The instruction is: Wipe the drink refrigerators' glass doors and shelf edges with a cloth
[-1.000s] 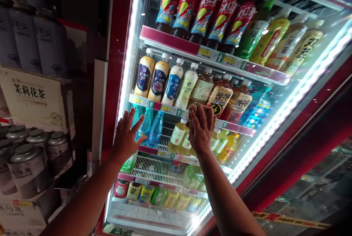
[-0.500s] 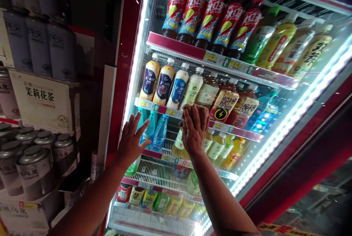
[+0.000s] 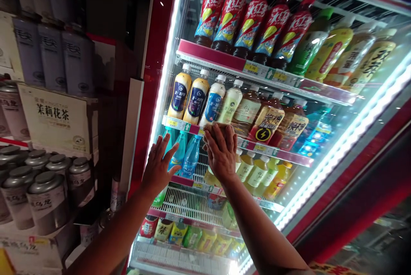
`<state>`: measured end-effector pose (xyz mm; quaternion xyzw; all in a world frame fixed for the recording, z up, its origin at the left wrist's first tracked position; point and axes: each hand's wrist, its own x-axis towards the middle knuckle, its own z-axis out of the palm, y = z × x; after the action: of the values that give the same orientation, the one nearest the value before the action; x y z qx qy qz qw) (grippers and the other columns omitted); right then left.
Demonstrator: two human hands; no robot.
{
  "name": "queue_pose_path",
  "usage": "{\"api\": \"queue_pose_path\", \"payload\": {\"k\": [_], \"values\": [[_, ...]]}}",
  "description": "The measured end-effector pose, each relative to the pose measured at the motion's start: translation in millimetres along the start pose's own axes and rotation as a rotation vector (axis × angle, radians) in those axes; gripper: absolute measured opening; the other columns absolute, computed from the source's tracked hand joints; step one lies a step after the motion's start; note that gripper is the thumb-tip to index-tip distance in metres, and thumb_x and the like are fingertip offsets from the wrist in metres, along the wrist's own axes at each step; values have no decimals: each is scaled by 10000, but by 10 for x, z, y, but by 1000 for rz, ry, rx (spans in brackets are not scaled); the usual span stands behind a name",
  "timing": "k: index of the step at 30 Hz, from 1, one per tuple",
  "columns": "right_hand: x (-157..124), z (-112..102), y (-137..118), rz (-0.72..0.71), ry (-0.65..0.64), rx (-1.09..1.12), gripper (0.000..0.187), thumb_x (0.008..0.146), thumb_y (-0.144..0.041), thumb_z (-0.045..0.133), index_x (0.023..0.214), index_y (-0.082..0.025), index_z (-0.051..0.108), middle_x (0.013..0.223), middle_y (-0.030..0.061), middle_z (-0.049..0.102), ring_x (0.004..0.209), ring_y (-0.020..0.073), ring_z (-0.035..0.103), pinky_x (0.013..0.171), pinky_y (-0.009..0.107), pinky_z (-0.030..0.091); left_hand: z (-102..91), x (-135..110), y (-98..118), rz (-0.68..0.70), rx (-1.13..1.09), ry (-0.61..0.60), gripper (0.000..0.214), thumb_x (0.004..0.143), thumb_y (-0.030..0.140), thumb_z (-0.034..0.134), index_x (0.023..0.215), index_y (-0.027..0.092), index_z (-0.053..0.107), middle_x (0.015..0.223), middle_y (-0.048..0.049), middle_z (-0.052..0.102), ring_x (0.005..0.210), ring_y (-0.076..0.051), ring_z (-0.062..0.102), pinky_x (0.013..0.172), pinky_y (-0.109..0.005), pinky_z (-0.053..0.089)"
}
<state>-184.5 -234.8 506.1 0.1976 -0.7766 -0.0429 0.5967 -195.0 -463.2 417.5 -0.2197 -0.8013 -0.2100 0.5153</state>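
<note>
My right hand (image 3: pixel 221 152) presses a brownish cloth (image 3: pixel 218 126) flat against the glass door (image 3: pixel 324 134) of a lit drinks fridge, level with the second shelf's price strip. Only the cloth's top edge shows above my fingertips. My left hand (image 3: pixel 159 164) lies open on the glass to the left, fingers spread, over the blue bottles (image 3: pixel 191 156). Behind the glass stand red-labelled bottles (image 3: pixel 253 14) on the top shelf and yellow and white bottles (image 3: pixel 199 97) on the shelf below.
The fridge's red frame (image 3: pixel 153 74) runs down the left of the door. Left of it are shelves with grey tins (image 3: pixel 48 193), a cardboard box with printed characters (image 3: pixel 54 114) and grey packs (image 3: pixel 51 54) above. Canned drinks (image 3: pixel 180 232) fill the fridge's low shelf.
My right hand has slid the cloth leftward along the glass, from under the yellow-and-black bottle to under the pale bottle. My left hand stays flat in the same place on the glass.
</note>
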Motion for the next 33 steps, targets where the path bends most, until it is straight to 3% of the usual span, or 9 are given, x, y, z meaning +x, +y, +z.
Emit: {"api": "queue_pose_path", "payload": {"k": [3,6,9,12,17,21,28,33], "values": [[60,7,-51,27,-6,-15,796,1039,-277,553,1642,-467,68,1662,-23,431,1595,359,258,1256,689,287,15,-7,-16,9,3,4,888,818,295,819,1581,295,366,1719,-123,238,1604,-342,192,1259,-590,346],[128,39,-121,57,7,-16,838,1034,-257,549,1652,-417,6,1711,1,333,1616,376,164,1254,692,299,30,-15,-34,16,10,5,900,806,295,832,1578,289,369,1724,-122,219,1605,-351,180,1257,-596,347],[155,79,-167,-21,-29,-13,868,1032,-258,546,1664,-362,-40,1735,18,272,1628,357,108,1275,652,306,38,-23,-51,19,14,-4,884,809,304,830,1570,277,381,1725,-127,215,1605,-357,177,1257,-599,342],[188,103,-169,-100,-58,-12,842,1045,-271,529,1669,-354,-30,1717,16,323,1630,321,129,1288,613,318,42,-30,-60,19,16,-17,847,835,304,805,1571,278,386,1726,-123,216,1605,-357,179,1258,-598,340],[310,141,-232,-65,2,12,843,1050,-268,521,1666,-336,-50,1690,39,382,1626,320,153,1288,632,315,43,-35,-71,18,19,-17,835,865,314,774,1592,287,364,1727,-116,212,1602,-360,186,1266,-598,329],[337,142,-267,-143,-50,38,839,1049,-258,515,1669,-319,-47,1688,34,386,1626,289,174,1311,591,300,36,-36,-90,44,21,-7,844,844,324,795,1579,283,382,1722,-123,227,1599,-360,200,1261,-592,344],[499,229,-386,-107,-30,31,791,1037,-257,533,1683,-329,81,1705,8,355,1630,301,149,1325,592,261,34,-29,-93,44,28,-2,842,830,353,801,1566,263,401,1705,-145,271,1600,-353,211,1264,-599,337],[526,282,-498,-246,-72,60,675,1033,-270,543,1654,-294,282,1690,-17,389,1634,262,144,1353,520,215,20,-21,-107,58,14,18,806,831,330,797,1544,259,428,1689,-156,308,1590,-348,243,1247,-589,369]]}}
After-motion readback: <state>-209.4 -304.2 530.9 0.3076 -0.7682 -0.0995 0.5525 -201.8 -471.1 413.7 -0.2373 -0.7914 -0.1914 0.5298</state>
